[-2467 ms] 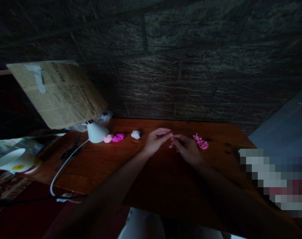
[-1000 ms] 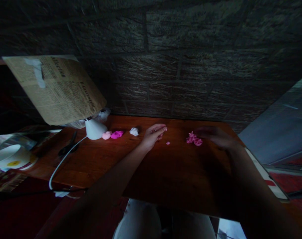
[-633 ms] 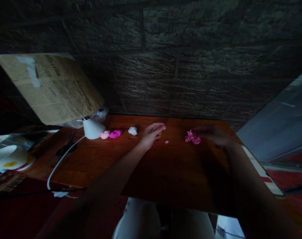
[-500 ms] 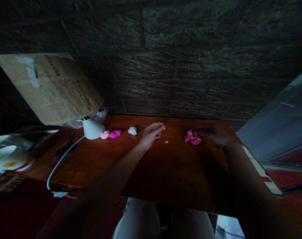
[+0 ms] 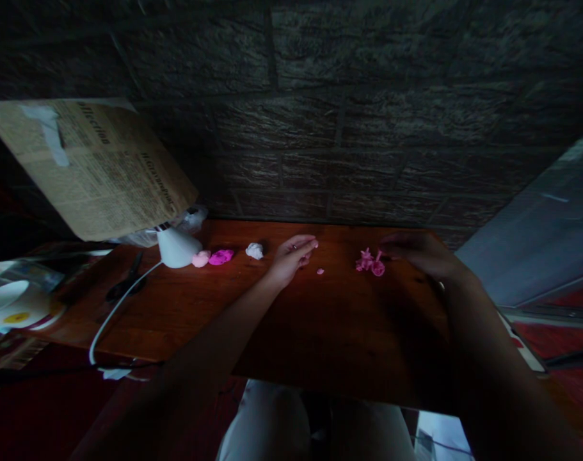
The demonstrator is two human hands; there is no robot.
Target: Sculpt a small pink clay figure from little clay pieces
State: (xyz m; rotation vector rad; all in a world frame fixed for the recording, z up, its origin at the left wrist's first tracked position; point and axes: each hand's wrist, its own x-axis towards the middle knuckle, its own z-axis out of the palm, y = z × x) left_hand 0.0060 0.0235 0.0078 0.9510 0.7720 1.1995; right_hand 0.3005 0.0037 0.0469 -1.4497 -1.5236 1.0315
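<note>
My left hand (image 5: 291,257) hovers above the middle of the table with thumb and forefinger pinched. A tiny pale pink bit (image 5: 315,244), perhaps clay, shows at its fingertips. Below it on the wood lies a small pink piece (image 5: 320,271). On the right, my right hand (image 5: 411,251) is in deep shadow, its fingers drawn together at the edge of some ruffled pink clay-like shapes (image 5: 366,260). The nearest one, a rounded pink piece (image 5: 378,267), stands close under those fingertips; whether they grip it is too dark to tell.
Left of my hands sit a white lump (image 5: 255,250), a magenta lump (image 5: 221,257) and a light pink lump (image 5: 201,258) beside a white lamp base (image 5: 176,248) with a newsprint shade (image 5: 103,169). Scissors (image 5: 127,286) and a cord (image 5: 113,314) lie farther left. A brick wall (image 5: 301,128) rises behind.
My right hand has shifted slightly up and right. The rounded pink piece by its fingertips looks narrower and more upright. My left hand keeps its pinch in nearly the same place.
</note>
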